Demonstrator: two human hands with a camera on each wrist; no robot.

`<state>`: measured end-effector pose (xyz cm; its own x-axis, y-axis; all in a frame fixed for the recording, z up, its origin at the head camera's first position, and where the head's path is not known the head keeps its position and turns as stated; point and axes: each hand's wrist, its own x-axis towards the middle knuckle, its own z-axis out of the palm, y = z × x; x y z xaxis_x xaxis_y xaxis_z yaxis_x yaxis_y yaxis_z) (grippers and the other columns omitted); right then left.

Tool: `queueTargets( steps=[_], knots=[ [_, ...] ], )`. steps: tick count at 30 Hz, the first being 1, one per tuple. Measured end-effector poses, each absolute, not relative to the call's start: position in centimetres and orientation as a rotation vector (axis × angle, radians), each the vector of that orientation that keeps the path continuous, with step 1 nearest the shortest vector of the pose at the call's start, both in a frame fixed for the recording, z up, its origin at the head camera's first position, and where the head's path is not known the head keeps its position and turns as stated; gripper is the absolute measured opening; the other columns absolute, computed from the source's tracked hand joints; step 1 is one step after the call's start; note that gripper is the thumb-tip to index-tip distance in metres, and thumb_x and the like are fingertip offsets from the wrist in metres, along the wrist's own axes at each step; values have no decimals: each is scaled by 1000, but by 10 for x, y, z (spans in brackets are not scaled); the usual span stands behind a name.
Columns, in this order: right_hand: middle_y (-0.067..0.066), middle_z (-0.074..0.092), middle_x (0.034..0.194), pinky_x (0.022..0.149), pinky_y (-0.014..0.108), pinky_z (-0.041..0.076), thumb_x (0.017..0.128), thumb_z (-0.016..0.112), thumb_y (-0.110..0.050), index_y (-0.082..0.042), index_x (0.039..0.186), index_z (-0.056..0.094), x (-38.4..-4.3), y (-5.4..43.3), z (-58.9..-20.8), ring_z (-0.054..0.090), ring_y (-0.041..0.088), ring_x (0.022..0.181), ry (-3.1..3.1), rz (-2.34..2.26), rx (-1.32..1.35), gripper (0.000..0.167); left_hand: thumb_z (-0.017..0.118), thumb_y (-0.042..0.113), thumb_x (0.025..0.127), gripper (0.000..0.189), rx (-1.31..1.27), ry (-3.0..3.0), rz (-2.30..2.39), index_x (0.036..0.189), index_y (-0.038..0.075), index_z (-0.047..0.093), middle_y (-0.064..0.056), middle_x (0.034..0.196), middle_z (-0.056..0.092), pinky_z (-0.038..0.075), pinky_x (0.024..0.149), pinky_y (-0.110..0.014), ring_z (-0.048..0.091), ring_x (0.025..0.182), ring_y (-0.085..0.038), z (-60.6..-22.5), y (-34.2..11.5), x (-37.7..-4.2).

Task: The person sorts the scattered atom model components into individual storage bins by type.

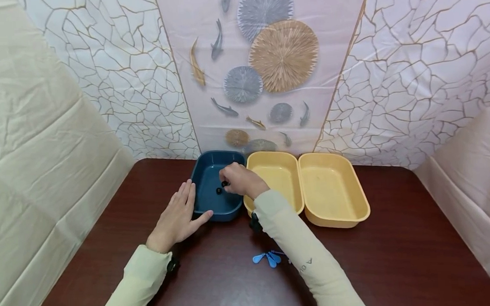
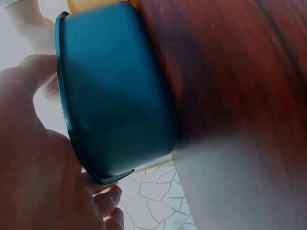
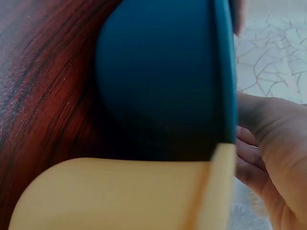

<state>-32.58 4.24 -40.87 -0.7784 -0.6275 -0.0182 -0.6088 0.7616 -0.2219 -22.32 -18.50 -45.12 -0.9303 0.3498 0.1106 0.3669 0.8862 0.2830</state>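
In the head view a dark blue bin point(image 1: 208, 180) stands at the left end of a row of bins. My left hand point(image 1: 177, 219) rests against its near left corner, fingers straight along the rim and thumb spread over the front edge. Inside the bin my right hand point(image 1: 239, 178) reaches down with curled fingers, and a small black ball point(image 1: 224, 184) shows at the fingertips. Another small black ball point(image 1: 219, 191) lies on the bin floor beside it. Both wrist views show the blue bin's outer wall point(image 2: 115, 91), which hides the balls.
Two yellow bins, a middle one point(image 1: 276, 171) and a right one point(image 1: 333, 190), stand side by side right of the blue bin. A blue piece with petal-like lobes point(image 1: 271, 259) lies on the dark wooden table point(image 1: 218, 274), partly behind the right sleeve. Patterned cloth hangs behind.
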Motion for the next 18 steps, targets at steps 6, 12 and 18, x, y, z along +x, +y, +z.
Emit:
queueTargets(
  steps=[6,12,18],
  knots=[
    [5,74,111,86,31,61,100,74,-16,-10,112,74,-332,40,-417,69,17,98,2852,-275,-961,14,55,62,101,102,-563,-2987,-458,166,-6,17,-24,176,15,23,131,-62,17,164,-45,-452,-185,-224],
    [5,73,112,88,32,60,101,73,-15,-11,113,74,-331,39,-422,68,17,99,2833,-251,-941,13,55,62,101,101,-566,-2982,-467,166,-6,18,-24,176,15,24,130,-63,17,163,-45,-454,-185,-223],
    [6,74,110,85,31,61,100,74,-17,-9,116,75,-332,40,-421,70,17,97,2853,-245,-966,18,55,62,101,101,-556,-2985,-466,166,-6,18,-24,176,16,24,130,-63,17,164,-45,-455,-184,-223]
  ],
)
